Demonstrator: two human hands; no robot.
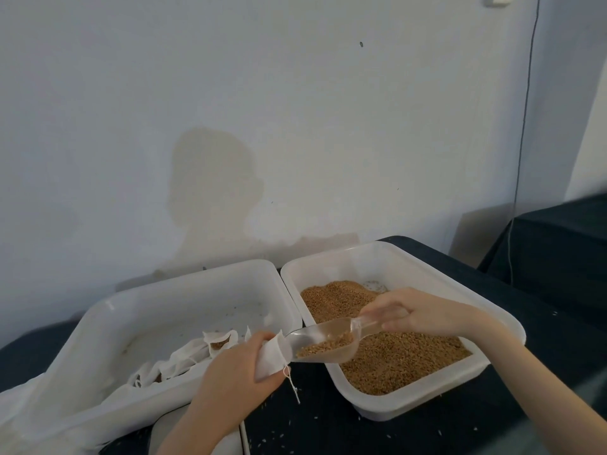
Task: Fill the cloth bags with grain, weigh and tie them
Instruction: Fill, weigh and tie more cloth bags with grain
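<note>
Nearest: pale flat object (197,435) at bottom edge, mostly hidden under the left forearm, can't tell what it is. Loose grains scattered on the dark tablecloth (328,415) around it.

Left hand (230,366) grips a small white cloth bag (271,357), fingers curled round it, mouth of the bag facing right. Drawstring (292,384) hangs off the bag's lower corner over the cloth.

Right hand (417,311) holds the handle of a clear plastic scoop (325,343), fingers wrapped round it. Scoop is partly loaded with brown grain, its lip touching the bag mouth, in the gap between the two tubs and over the near-left corner of the right one.

Right tub (502,326), white plastic: holds the grain (400,359), heaped toward the near side, bare floor showing at the far corner.

Left tub (131,307), white plastic: more cloth bags (197,354) piled at the near side, at least one showing grain at its open top. White fabric (59,412) drapes over its near-left rim.

Far: whitish wall (295,126) with a brownish stain, thin dark cable (525,110) running down at right, second dark-covered surface (558,244) far right.
</note>
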